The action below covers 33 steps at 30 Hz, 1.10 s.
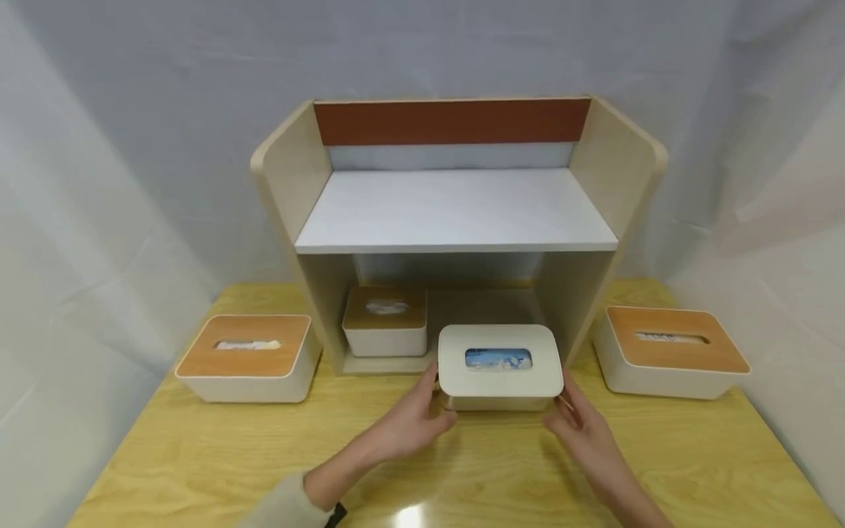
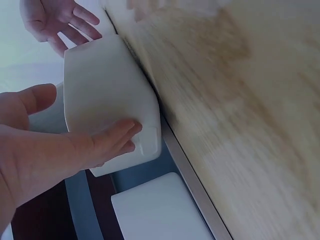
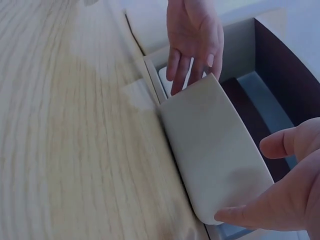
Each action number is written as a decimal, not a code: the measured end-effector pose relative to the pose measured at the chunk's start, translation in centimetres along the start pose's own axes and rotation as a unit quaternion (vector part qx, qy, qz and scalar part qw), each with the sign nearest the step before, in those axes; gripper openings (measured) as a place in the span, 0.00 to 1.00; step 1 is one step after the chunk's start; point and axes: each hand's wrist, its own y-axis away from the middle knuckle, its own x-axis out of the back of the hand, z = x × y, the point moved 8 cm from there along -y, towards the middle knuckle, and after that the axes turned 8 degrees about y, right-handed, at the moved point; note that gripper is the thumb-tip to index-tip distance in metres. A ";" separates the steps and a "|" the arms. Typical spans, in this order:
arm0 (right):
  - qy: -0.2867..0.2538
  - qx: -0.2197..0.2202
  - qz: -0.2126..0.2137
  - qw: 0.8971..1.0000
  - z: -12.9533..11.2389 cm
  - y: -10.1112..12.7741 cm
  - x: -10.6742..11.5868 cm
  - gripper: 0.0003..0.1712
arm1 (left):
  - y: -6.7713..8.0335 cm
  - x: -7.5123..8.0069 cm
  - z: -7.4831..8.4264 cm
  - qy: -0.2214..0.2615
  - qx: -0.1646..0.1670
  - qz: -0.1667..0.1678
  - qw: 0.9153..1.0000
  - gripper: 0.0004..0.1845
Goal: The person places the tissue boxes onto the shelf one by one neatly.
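White tissue box (image 1: 499,367) on the yellow wooden table (image 1: 198,455), right at the front edge of the wooden shelf unit (image 1: 455,220), half under the low opening. Long side lying left to right, running along the shelf front. Flat white lid facing up, with an oval slot (image 1: 498,358) in the middle showing something blue and white. Short ends pointing at the two hands.

Left hand (image 1: 412,422) at the left end of the box, fingers (image 2: 112,140) laid nearly straight on its side, thumb up near the lid edge. Not wrapped around, just touching. Right hand (image 1: 584,429) at the right end, fingers loose and spread, fingertip (image 3: 225,215) touching the box corner, thumb apart.

Small box with wooden lid (image 1: 385,321) sitting inside the low shelf space, just behind and left of the white one. Bigger wooden-lid box (image 1: 247,357) well off to the left on the table. Another wooden-lid box (image 1: 670,352) off to the right. Top shelf board (image 1: 455,209) white and flat, brown strip (image 1: 452,121) across the back.
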 end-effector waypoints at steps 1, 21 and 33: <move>0.002 0.000 0.001 1.000 0.0 -0.1 0.0 0.44 | -0.1 0.0 0.1 0.002 -0.003 0.000 1.000 0.49; -0.023 0.002 -0.002 1.000 -1.1 -3.4 0.3 0.47 | -2.7 1.0 0.2 0.055 0.003 0.038 0.998 0.47; -0.041 0.010 0.011 0.999 -1.2 -5.0 0.0 0.46 | -4.1 1.6 -0.3 0.026 0.014 0.061 0.998 0.50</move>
